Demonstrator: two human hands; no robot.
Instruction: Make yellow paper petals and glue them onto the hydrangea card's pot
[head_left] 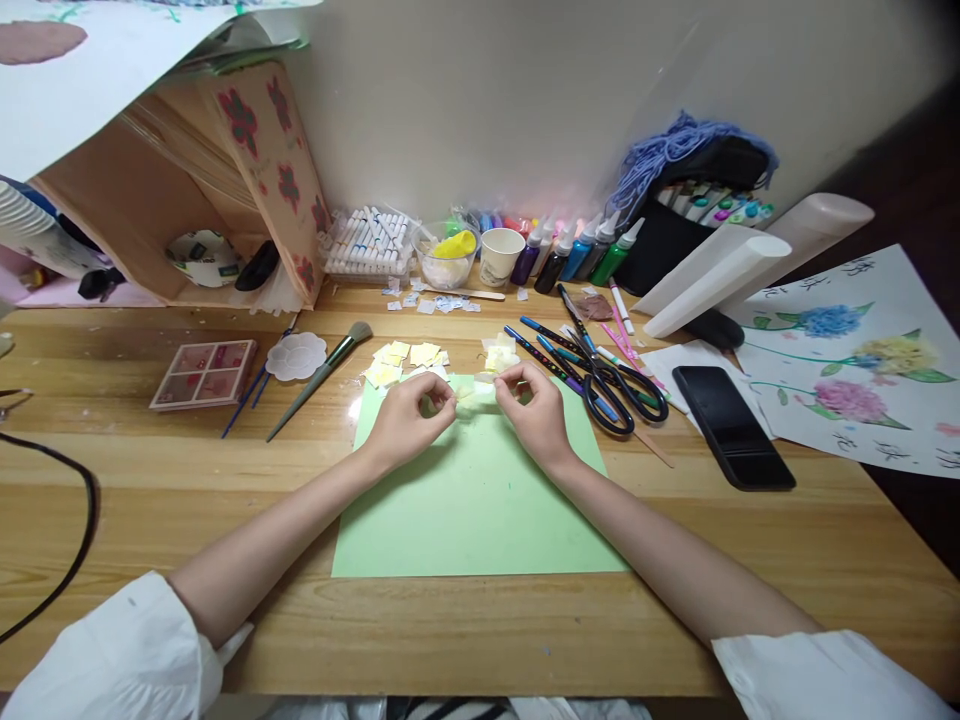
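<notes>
A light green sheet of paper [480,510] lies flat on the wooden desk under both hands. My left hand [418,415] pinches a small pale yellow piece of paper [468,398] over the sheet's far part. Opposite it, my right hand [534,408] has thumb and finger closed on another small pale piece of paper [485,386], and the two pieces are close together, slightly blurred. Just beyond the left hand is a pile of yellow paper squares [386,364]. A smaller pile of yellow paper squares [501,350] sits beyond the right hand.
Black-handled scissors [611,395] and several pens [546,358] lie right of the sheet, then a phone [731,425] and a flower drawing [855,350]. A makeup brush [322,378], a white palette [296,356] and a pink case [204,375] are left. Glue bottles [577,255] and a paper cup [500,257] line the wall.
</notes>
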